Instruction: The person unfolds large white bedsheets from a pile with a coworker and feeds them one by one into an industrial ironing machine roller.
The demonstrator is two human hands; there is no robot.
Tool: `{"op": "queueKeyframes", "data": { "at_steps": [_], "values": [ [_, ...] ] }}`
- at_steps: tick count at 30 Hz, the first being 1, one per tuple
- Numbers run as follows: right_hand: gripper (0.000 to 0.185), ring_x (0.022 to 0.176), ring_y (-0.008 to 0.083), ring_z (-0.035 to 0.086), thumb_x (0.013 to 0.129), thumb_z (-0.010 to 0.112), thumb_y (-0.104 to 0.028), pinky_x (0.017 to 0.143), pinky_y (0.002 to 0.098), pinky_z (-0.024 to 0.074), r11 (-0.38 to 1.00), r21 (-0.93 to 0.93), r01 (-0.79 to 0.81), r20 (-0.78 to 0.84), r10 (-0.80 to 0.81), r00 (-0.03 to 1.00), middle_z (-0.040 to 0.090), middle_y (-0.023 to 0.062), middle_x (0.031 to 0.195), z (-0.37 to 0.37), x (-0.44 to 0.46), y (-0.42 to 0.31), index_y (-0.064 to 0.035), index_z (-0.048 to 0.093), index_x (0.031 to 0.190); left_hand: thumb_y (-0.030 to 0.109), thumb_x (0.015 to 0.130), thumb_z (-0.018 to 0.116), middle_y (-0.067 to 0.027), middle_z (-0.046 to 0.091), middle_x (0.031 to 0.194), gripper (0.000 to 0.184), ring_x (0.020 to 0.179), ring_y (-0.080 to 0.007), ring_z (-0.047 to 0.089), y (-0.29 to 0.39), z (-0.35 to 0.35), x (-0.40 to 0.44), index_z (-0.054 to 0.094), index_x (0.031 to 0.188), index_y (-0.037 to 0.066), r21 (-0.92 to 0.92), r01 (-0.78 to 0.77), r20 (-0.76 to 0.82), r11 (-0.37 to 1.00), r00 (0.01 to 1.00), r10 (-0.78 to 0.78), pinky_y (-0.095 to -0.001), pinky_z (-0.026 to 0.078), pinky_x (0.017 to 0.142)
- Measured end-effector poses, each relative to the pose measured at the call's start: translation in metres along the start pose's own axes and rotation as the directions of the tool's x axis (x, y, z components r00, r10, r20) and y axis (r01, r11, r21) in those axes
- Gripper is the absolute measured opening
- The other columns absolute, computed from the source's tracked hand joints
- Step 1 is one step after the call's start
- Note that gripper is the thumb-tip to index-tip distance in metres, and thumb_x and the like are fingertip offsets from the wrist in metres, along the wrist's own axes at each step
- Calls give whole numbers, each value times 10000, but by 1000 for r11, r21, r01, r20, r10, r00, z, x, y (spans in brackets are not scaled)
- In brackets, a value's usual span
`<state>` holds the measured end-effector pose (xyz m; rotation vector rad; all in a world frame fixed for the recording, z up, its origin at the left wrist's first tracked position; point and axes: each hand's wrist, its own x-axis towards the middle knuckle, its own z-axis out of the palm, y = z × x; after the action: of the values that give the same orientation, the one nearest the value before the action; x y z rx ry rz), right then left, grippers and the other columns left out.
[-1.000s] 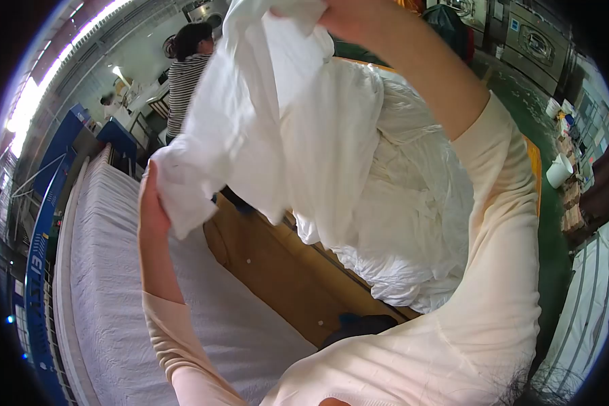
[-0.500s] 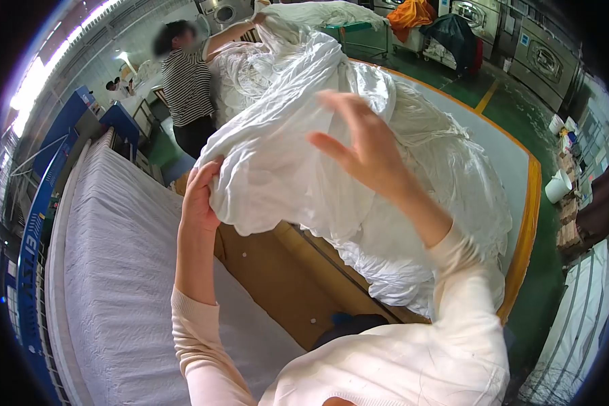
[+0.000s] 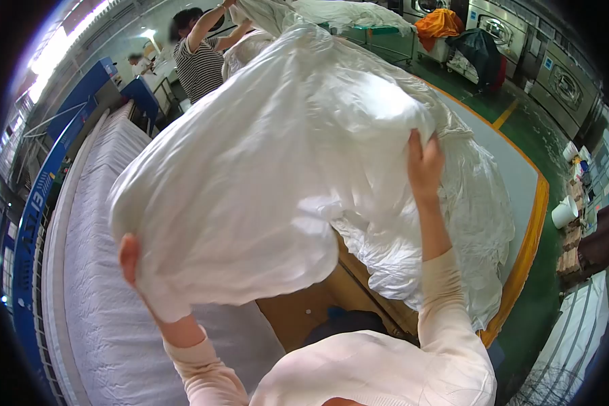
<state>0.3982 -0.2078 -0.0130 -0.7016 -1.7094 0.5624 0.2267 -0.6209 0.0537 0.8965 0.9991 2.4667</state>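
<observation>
A large white sheet (image 3: pixel 230 183) billows between my hands, its lower edge hanging over the gap in front of me. On the left, my left hand (image 3: pixel 129 260) grips its outer edge, with most of the fingers hidden behind the cloth. My right hand (image 3: pixel 426 166) is closed on the sheet's right part, fingers bent into the fabric. More crumpled white linen (image 3: pixel 477 223) lies heaped under and beside my right forearm. At the far end, a person in a striped top (image 3: pixel 199 71) raises part of the white fabric with both arms.
A pale cloth-covered machine bed (image 3: pixel 105 284) runs along my left, beside a blue machine frame (image 3: pixel 30 237). The heap rests on a table with an orange-brown edge (image 3: pixel 531 237). A white bucket (image 3: pixel 564 212) stands right; washers (image 3: pixel 565 84) and an orange cloth bundle (image 3: pixel 438 28) are behind.
My right hand has come down to the right and closed on the sheet. My left hand has moved left and down, spreading the cloth wide. The other person's arms have risen.
</observation>
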Motion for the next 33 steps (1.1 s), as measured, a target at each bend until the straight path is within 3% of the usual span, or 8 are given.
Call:
{"op": "queueKeyframes", "data": {
  "at_steps": [3,5,8,15,20,22,23,33],
  "values": [
    [273,484,229,557,882,569,-206,427,334,405,945,326,22,43,-37,998,601,129,643,-24,-2,-58,33,584,1011,338,897,488,-173,474,1257,481,1155,-310,483,7,-67,-52,463,1236,-1,879,-474,259,58,574,777,-443,422,971],
    [262,435,207,512,860,593,-176,397,320,376,916,352,-191,253,103,962,562,95,580,-33,-29,-103,19,587,1035,356,889,486,-168,464,1252,501,1160,-305,470,27,-82,-95,457,1243,2,955,-297,170,0,548,819,-437,407,980],
    [321,454,209,506,807,634,-65,436,299,391,734,264,626,167,-674,719,516,113,604,-11,-78,-104,47,551,1096,382,878,483,-161,449,1245,531,1167,-297,450,53,-98,-156,449,1254,8,999,-2,46,-51,472,880,-428,384,992],
    [345,483,325,522,829,605,-104,471,362,412,735,675,-57,571,-473,671,509,180,591,8,-210,-170,52,490,1114,392,830,568,-174,453,1237,570,1147,-294,463,98,-111,-237,474,1223,-9,912,-161,391,-377,620,681,-444,406,966],
    [294,749,353,622,858,555,-112,650,365,470,775,495,-393,725,-119,679,611,243,820,14,-267,-146,31,522,1112,250,818,610,-138,483,1186,505,1084,-256,498,11,-133,-273,457,1229,0,975,-166,221,-149,801,556,-399,426,934],
    [298,855,243,604,862,539,-84,756,318,459,764,426,-484,716,41,696,635,174,944,18,-293,-111,32,532,1137,143,776,643,-127,487,1168,518,1062,-257,508,-22,-121,-292,435,1229,2,787,311,-450,532,880,151,-383,440,910],
    [309,922,139,576,867,525,-60,834,275,443,752,367,-548,730,131,670,649,101,1027,14,-300,-94,33,535,1161,76,749,657,-131,497,1146,526,1051,-266,516,-46,-118,-295,431,1218,0,107,593,-755,798,571,-323,-383,445,899],
    [454,970,306,594,754,564,-107,840,329,448,815,-9,-579,703,417,576,591,230,1045,-21,-339,13,61,447,1160,126,808,477,-239,545,917,259,873,-392,529,-150,-148,-341,536,1029,4,817,537,-488,209,838,-244,-452,416,776]
  ]
}}
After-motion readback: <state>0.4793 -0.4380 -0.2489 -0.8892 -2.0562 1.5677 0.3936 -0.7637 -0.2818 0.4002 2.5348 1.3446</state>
